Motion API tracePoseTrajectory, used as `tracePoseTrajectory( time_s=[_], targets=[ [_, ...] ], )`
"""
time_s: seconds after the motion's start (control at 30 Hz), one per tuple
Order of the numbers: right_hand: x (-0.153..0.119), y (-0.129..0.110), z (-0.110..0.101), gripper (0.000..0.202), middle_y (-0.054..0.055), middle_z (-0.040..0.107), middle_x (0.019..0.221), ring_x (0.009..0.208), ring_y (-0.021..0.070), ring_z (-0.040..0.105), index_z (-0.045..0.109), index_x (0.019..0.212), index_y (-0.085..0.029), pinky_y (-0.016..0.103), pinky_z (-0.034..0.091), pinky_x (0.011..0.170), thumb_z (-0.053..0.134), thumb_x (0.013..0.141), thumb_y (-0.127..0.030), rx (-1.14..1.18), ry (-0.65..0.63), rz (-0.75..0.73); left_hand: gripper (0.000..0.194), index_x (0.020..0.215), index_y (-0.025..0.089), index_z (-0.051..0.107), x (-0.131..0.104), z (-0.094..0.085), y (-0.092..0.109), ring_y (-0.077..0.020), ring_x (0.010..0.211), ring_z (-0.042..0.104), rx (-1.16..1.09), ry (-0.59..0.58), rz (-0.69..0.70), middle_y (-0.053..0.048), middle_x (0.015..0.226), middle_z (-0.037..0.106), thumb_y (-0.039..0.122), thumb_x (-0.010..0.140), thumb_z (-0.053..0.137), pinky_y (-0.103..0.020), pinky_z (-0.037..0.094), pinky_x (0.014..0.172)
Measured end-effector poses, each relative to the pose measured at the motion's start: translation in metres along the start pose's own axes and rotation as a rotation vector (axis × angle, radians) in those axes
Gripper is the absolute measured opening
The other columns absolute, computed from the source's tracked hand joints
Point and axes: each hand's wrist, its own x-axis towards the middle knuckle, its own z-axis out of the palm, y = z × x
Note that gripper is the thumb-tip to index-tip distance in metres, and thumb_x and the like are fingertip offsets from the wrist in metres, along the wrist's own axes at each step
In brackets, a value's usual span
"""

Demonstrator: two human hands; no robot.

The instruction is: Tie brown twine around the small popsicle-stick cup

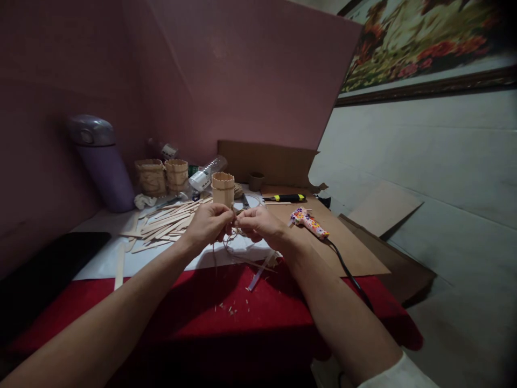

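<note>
My left hand (210,222) and my right hand (257,222) meet at the middle of the table, both pinching thin brown twine (226,243). Loose strands of it hang below the fingers. Just behind my hands stands a round cup of wooden sticks (223,189), upright, with a band of twine around it. To the left of my left hand lies a pile of flat wooden sticks (169,223). A floral glue gun (309,222) rests on cardboard to the right of my right hand. The fingertips partly hide the twine between them.
At the back left are a purple bottle (105,167), two stick cups (151,178) and a clear plastic bottle (208,173). A yellow-black cutter (288,198) and a small brown pot (256,181) are behind. A clear glue stick (258,277) lies near the front, and a black cord (349,272) runs right.
</note>
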Motion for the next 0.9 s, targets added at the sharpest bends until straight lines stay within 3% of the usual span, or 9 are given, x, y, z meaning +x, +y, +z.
tracePoseTrajectory(
  time_s=[0.2, 0.47, 0.77, 0.9],
  targets=[
    [-0.002, -0.003, -0.002, 0.013, -0.008, 0.038, 0.045, 0.039, 0.0036, 0.026, 0.052, 0.062, -0.016, 0.019, 0.015, 0.039, 0.061, 0.065, -0.025, -0.014, -0.028, 0.01, 0.028, 0.057, 0.014, 0.056, 0.002, -0.003, -0.002, -0.0058, 0.027, 0.035, -0.189, -0.024, -0.135, -0.002, 0.041, 0.055, 0.037, 0.073, 0.059, -0.018, 0.016, 0.03],
    [-0.001, -0.004, -0.003, 0.011, -0.008, 0.037, 0.041, 0.036, 0.0036, 0.025, 0.048, 0.057, -0.016, 0.019, 0.015, 0.037, 0.055, 0.065, -0.019, -0.047, 0.044, 0.023, 0.025, 0.055, 0.011, 0.06, 0.001, -0.004, 0.0, -0.0058, 0.033, 0.039, -0.139, -0.095, -0.057, -0.001, 0.043, 0.054, 0.032, 0.063, 0.071, -0.019, 0.023, 0.033],
    [0.002, -0.002, -0.002, 0.016, -0.006, 0.044, 0.04, 0.034, 0.0024, 0.031, 0.053, 0.056, -0.014, 0.018, 0.019, 0.035, 0.059, 0.071, -0.015, -0.159, 0.192, -0.03, 0.015, 0.059, 0.013, 0.062, 0.009, -0.003, -0.007, -0.0062, 0.034, 0.036, 0.117, 0.011, -0.001, 0.002, 0.04, 0.05, 0.025, 0.066, 0.066, -0.019, 0.023, 0.037],
    [0.0, -0.005, -0.002, 0.017, -0.002, 0.056, 0.046, 0.032, 0.0034, 0.036, 0.055, 0.058, -0.014, 0.018, 0.022, 0.034, 0.058, 0.074, -0.017, -0.132, 0.156, -0.027, 0.017, 0.052, 0.014, 0.061, 0.012, -0.007, -0.013, -0.0082, 0.039, 0.041, 0.226, 0.113, 0.067, 0.0, 0.042, 0.053, 0.024, 0.066, 0.064, -0.021, 0.025, 0.041]
  ],
)
